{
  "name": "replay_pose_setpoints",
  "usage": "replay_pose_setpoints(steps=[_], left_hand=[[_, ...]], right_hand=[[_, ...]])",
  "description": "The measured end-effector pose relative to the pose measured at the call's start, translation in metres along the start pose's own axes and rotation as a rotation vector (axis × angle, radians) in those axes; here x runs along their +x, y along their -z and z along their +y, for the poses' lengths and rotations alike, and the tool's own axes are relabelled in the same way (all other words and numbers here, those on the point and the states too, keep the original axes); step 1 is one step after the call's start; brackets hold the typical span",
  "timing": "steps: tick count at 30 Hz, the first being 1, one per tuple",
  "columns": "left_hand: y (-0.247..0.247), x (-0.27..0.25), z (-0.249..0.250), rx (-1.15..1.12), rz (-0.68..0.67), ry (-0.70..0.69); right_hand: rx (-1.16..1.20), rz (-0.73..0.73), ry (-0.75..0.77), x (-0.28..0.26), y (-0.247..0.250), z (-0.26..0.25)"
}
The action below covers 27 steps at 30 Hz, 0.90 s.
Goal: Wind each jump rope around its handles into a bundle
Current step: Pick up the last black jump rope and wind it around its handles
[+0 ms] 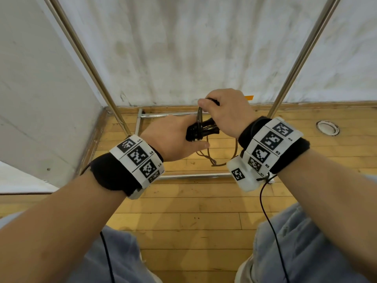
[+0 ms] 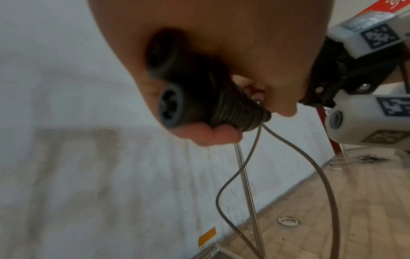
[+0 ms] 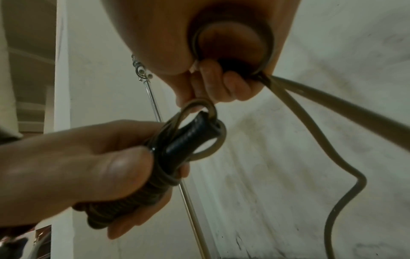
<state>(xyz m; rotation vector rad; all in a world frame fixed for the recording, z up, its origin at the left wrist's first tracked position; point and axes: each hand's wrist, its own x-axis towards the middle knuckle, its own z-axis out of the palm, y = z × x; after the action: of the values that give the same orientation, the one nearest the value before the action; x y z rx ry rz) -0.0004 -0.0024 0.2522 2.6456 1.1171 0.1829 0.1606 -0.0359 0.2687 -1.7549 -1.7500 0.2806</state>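
The left hand [image 1: 173, 137] is held at mid-height over the wooden floor [image 1: 193, 205], thumb and fingers curled round the two black handles [image 1: 202, 129] laid side by side. The left wrist view alone shows the handles' round, recessed end caps [image 2: 170, 106] and the tight, ribbed turns of rope already wound on them. The right wrist view alone shows the glossy black handle tip [image 3: 193, 138] protruding from loose loops. The rope [image 3: 286, 98] is a smooth, thin, dark cord; its free length hangs from the bundle in slack curves toward the floor. The right hand [image 1: 228, 111] is just above and beside the handles, knuckles up, fingers curled and pinching a loop of the rope against the thumb. Both wrists carry white bands [image 1: 136, 158] printed with black square markers. Metal poles [image 1: 85, 58] stand against a white wall.
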Motion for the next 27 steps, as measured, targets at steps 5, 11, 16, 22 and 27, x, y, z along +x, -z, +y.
replay_pose_setpoints(steps=[5,11,16,22,27], left_hand=[[-0.001,-0.002,0.004,-0.046,0.09,-0.01],[0.004,-0.007,0.003,-0.02,0.189,-0.111],[0.008,-0.011,0.002,0.007,0.19,-0.141],[0.019,-0.007,-0.003,-0.268,0.329,-0.038],[0.027,-0.001,-0.012,-0.429,0.439,0.089]], right_hand=[[0.077,-0.012,-0.069,0.006,0.005,0.004],[0.263,-0.149,-0.169,0.009,0.013,0.01],[0.393,-0.302,-0.251,0.008,0.005,0.017],[0.916,-0.515,-0.427,0.005,-0.012,0.015],[0.899,-0.39,-0.288,-0.003,-0.027,0.003]])
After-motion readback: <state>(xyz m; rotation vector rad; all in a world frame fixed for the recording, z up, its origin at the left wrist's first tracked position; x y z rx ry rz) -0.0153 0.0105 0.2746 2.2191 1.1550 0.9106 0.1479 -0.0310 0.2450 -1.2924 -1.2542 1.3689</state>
